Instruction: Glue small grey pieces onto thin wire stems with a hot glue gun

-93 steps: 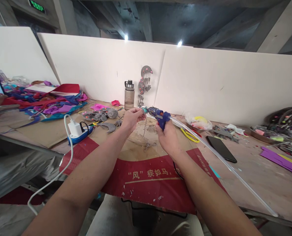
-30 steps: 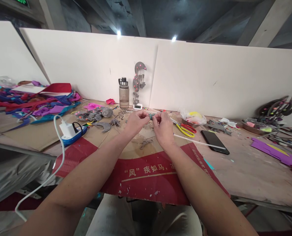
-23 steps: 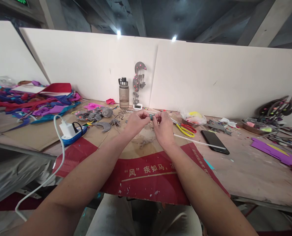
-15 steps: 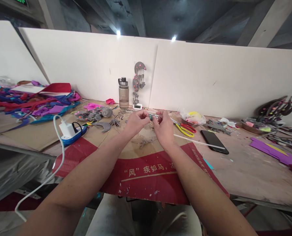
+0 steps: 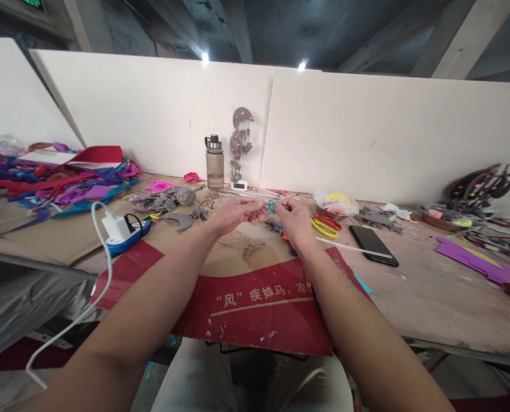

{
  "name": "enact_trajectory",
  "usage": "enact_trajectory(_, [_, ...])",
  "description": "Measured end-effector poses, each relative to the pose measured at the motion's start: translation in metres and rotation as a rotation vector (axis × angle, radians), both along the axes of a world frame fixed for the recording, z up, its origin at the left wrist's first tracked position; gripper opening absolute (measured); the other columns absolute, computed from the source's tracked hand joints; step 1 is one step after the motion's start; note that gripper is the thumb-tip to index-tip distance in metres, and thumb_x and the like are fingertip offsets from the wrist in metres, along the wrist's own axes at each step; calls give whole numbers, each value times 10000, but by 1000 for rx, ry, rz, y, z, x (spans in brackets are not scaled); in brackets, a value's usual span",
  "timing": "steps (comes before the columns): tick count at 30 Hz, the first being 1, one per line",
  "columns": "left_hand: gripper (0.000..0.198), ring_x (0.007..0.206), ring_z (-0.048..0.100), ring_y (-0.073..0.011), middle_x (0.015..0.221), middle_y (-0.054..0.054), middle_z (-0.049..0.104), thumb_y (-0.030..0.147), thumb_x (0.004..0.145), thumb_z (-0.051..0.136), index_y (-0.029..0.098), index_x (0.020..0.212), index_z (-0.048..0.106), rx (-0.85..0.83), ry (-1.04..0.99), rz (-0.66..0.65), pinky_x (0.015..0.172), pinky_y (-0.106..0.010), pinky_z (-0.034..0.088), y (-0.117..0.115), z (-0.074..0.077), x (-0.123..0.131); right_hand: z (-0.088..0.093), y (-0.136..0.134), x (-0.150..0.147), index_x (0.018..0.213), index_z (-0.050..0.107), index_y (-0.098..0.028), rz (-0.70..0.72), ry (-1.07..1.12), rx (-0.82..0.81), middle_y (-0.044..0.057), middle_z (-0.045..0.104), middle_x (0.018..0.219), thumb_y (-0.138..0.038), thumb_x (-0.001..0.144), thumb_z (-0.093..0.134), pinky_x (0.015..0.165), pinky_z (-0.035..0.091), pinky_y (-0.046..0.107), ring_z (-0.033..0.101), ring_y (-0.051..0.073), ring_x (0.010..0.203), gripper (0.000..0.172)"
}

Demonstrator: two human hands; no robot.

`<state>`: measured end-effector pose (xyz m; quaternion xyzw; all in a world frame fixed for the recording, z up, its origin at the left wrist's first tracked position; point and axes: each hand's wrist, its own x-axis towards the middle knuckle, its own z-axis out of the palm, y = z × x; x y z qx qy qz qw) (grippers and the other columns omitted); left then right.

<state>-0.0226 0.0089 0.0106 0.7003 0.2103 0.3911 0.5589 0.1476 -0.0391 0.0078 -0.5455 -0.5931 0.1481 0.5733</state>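
A small teal piece [image 5: 271, 206], too small to name exactly, is pinched between the thumb and finger of my right hand [image 5: 295, 220]. Just to its left, my left hand [image 5: 236, 216] has its fingers stretched out and a little apart, the tips close to the piece; whether they touch it I cannot tell. Both hands hover over a red and brown cardboard sheet [image 5: 255, 317]. Below them on the cardboard lies a thin tangle of thread-like scraps [image 5: 252, 247]. A dark patterned bit [image 5: 274, 226] shows beside my right hand.
Scissors with yellow handles [image 5: 324, 227] and a black phone [image 5: 374, 246] lie to the right. At the back stand a bottle [image 5: 214, 166] and a hanging grey felt ornament [image 5: 242, 119]. Left are a blue power strip [image 5: 128, 240], grey felt pieces [image 5: 180, 220] and coloured cloth strips [image 5: 87, 177].
My left fingers have come off their pinch and stretched out. My right hand has shifted slightly right and down, with the teal piece at its fingertips. The dark patterned bit now shows below.
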Motion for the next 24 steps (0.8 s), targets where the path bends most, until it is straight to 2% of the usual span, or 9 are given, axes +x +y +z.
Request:
enact_trajectory(2, [358,764,633,-154,993,-142,698,439,757,677,143,952,730,-5,-33,58,605,-257,457,1,1,-1,-2,0,4,627,494,-204,-2,-48,7,-58,398,536,-307,741,516,518,265,254,337,102,506,155])
enact_trajectory(7, [328,636,592,-122,725,-53,688,384,711,712,155,945,733,201,112,179,563,-231,443,2,-2,0,-2,-5,1,682,520,-208,12,-305,75,-25,468,618,-246,774,513,590,318,275,408,135,587,100])
enact_trajectory(14, [168,559,611,-132,629,-38,682,312,714,666,167,769,729,386,248,283,525,-225,467,-2,-5,5,-4,-7,-6,750,509,-206,32,-582,222,59,531,821,-136,804,473,717,385,313,495,196,785,95])
enact_trajectory(19, [105,563,645,-148,632,-30,693,280,704,674,186,721,715,406,281,334,530,-233,489,-4,-4,7,-6,-8,-6,774,520,-205,32,-618,203,94,544,900,-140,845,434,752,403,340,507,218,835,130])
enact_trajectory(24, [112,563,661,-163,581,-35,675,271,721,674,168,677,669,330,277,396,544,-251,507,-6,-3,8,-7,-6,-6,853,555,-198,65,-506,162,76,566,836,-172,834,457,791,413,369,522,224,839,103])
